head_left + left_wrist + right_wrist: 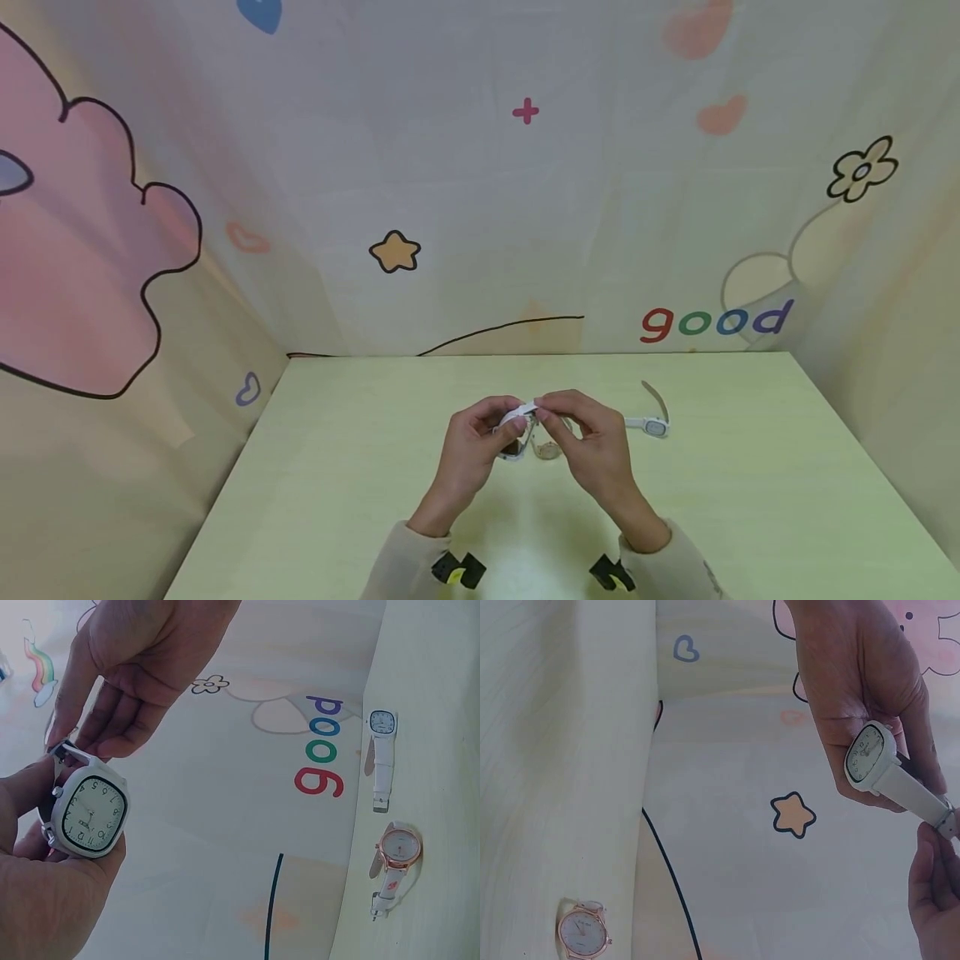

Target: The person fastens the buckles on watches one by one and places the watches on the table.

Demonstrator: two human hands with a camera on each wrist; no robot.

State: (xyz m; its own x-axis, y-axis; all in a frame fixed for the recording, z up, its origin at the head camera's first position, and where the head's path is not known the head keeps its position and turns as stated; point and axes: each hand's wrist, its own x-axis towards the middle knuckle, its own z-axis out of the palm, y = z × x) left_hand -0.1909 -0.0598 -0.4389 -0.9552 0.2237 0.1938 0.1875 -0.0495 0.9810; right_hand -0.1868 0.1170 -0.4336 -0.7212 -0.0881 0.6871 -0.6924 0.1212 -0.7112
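Note:
My left hand [468, 454] holds a white wristwatch with a squarish case [94, 816] up above the table, its fingers and thumb about the case and strap. The white strap [909, 792] runs from the case to my right hand [600, 446], whose thumb and forefinger pinch the strap at its buckle end. In the right wrist view, the right fingertips [930, 844] touch the strap near the frame's edge. Part of the strap is hidden behind the left fingers.
On the pale green table [337, 483] lies a rose-gold round watch [401, 847] with a light strap, beyond the hands. Further right lies another white square watch [656, 427], its strap spread out. A printed curtain [465, 167] stands behind the table.

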